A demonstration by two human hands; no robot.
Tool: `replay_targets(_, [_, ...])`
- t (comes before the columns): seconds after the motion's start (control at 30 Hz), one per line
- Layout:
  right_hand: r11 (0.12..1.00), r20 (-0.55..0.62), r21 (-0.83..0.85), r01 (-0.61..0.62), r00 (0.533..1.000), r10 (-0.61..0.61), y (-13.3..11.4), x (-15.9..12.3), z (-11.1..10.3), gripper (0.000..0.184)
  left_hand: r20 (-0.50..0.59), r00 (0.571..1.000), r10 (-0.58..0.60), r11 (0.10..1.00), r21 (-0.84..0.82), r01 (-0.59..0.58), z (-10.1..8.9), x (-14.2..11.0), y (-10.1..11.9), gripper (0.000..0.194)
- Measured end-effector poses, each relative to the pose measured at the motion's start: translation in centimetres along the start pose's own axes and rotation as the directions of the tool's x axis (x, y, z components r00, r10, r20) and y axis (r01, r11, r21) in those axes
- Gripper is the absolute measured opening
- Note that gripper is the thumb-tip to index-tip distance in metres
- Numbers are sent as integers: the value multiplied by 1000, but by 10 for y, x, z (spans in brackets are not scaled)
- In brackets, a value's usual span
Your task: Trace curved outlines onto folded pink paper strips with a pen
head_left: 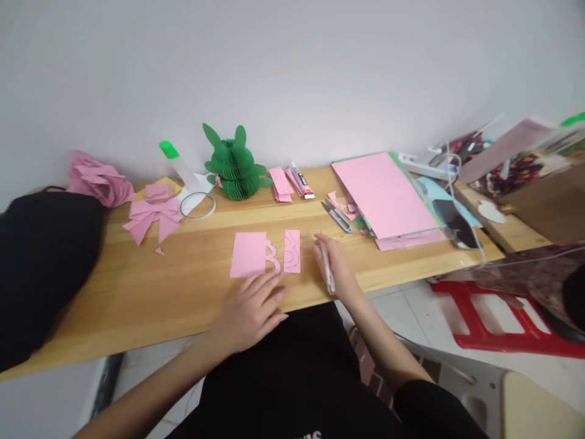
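Observation:
My left hand (253,310) lies at the table's front edge, fingers outstretched and holding nothing. Its fingertips are next to a pink paper rectangle (247,254) and a scalloped pink paper strip (273,256). To their right is a pink paper piece (291,251) with curved lines on it. My right hand (339,266) is closed on a thin whitish-pink packet (326,268), seen nearly edge-on; its exact kind is unclear. Beyond that hand, blue-handled thread snips (337,216) rest on the wood.
Behind stand a green honeycomb-paper figure (237,167) and a glue tube (303,183). Pink sheets (386,192) lie right, near a dark phone (457,224). At left are a pink paper bow (154,216), a tape ring (197,206) and a black bag (48,262).

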State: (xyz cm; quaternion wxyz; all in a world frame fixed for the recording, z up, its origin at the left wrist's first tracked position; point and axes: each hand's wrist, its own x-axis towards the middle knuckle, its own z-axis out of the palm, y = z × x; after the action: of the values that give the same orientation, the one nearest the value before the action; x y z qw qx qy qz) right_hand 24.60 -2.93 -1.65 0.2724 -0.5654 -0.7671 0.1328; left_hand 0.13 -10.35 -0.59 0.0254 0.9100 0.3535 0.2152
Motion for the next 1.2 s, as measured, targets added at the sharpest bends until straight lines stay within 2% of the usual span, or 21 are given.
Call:
replay_targets(0.13, [981, 109, -193, 17, 994, 4, 7, 33, -23, 38, 36, 998, -58, 996, 71, 55, 26, 8, 28, 42])
replay_targets(0.23, [957, 223, -290, 14, 974, 53, -2, 57, -35, 39, 46, 992, -120, 988, 107, 114, 38, 9, 33, 47])
replay_targets(0.3, [951, 296, -309, 19, 952, 77, -12, 71, -34, 37, 53, 990, -134, 986, 109, 128, 42, 9, 32, 48])
replay_targets(0.43, [947, 464, -322, 9, 873, 149, -29, 96, -22, 23, 49, 989, -139, 986, 105, 133, 46, 8, 31, 46])
replay_targets(0.57, [947, 589, -321, -24, 778, 219, -37, 116, -15, 35, 49, 987, -155, 984, 100, 150, 47, 7, 30, 46])
replay_targets(0.67, [959, 668, -281, -27, 712, 216, -41, 126, -19, 33, 43, 986, -164, 983, 93, 159, 45, 8, 29, 44])
replay_targets(0.87, [989, 776, -135, -58, 615, 142, -41, 129, -29, 32, 27, 986, -162, 985, 70, 160, 38, 11, 29, 43])
replay_targets(0.93, [994, 781, -77, -82, 614, 111, -37, 133, -33, 20, 39, 987, -158, 987, 8, 158, 33, 12, 26, 41])
replay_targets(1.03, [994, 748, -4, -107, 659, 74, -28, 156, -44, 10, -4, 993, -117, 991, -60, 116, 22, 12, 17, 33])
replay_targets(1.1, [993, 716, 24, -114, 695, 62, -21, 185, -52, 13, -61, 988, -140, 989, -53, 136, 14, 13, 6, 30])
replay_targets(1.2, [992, 672, 23, -120, 737, 73, -17, 238, -53, 21, -98, 960, -262, 965, -31, 260, 6, 17, -16, 30])
